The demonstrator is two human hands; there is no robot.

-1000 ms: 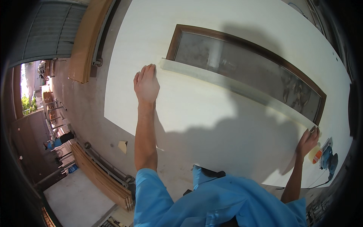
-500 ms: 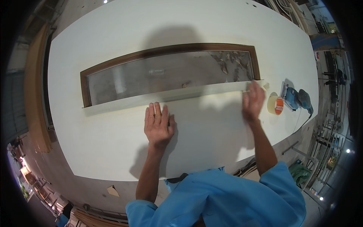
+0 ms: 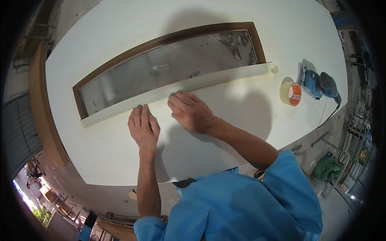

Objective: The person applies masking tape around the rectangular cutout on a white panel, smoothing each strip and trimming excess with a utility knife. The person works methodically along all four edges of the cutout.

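A long pale strip of masking tape [image 3: 217, 81] runs along the near edge of a brown-framed rectangular opening [image 3: 138, 45] in a white panel [image 3: 108, 154]. Fingertips of my left hand [image 3: 144, 126] rest at the strip's near edge, left of the middle; its fingers reach forward, holding nothing. My right hand [image 3: 192, 113] lies against the same edge a little to the right, fingers slightly bent and pointing left. Its fingertips are partly hidden behind the knuckles. The strip's right end [image 3: 274, 69] curls up past the frame's corner.
At the panel's right stand a roll of tape [image 3: 286, 94] and a blue power sander [image 3: 315, 85] with a cord trailing over the near edge. Dry scraps [image 3: 233, 48] show through the opening. A brown board [image 3: 46, 108] stands beyond the left edge; a green bundle [image 3: 327, 168] lies at lower right.
My right hand has swept left from the strip's right end to near its middle. My left hand has shifted slightly left along the strip. The view has turned a little.
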